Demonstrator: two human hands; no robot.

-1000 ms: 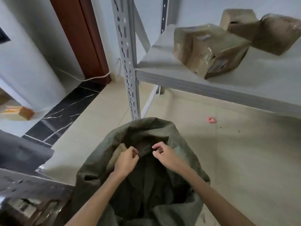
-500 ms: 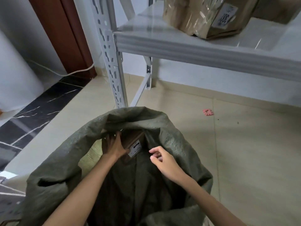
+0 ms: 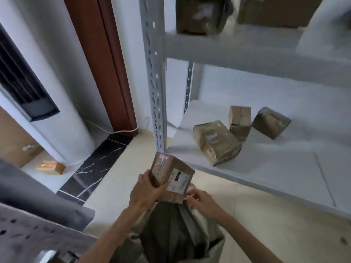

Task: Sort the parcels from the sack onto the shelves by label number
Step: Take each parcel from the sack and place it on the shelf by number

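Observation:
A brown cardboard parcel (image 3: pixel 171 173) with a white label is held above the grey-green sack (image 3: pixel 176 236). My left hand (image 3: pixel 146 190) grips its left side. My right hand (image 3: pixel 199 199) pinches its lower right corner. The sack's mouth is open below my arms. On the lower white shelf (image 3: pixel 266 168) lie three taped parcels: a large one (image 3: pixel 216 142), a small upright one (image 3: pixel 239 120) and a tilted one (image 3: pixel 270 122). More parcels (image 3: pixel 201 15) rest on the upper shelf, blurred.
A grey perforated shelf post (image 3: pixel 154 78) stands just behind the held parcel. A brown door frame (image 3: pixel 106 59) and a white standing air conditioner (image 3: pixel 38 95) are at the left. A small box (image 3: pixel 51 167) lies on the floor. Another rack edge (image 3: pixel 34 236) is at the bottom left.
My hands were inside the sack reaching for a parcel. Now the parcel is lifted out and held in both hands above the sack. My view has risen, showing two shelf levels.

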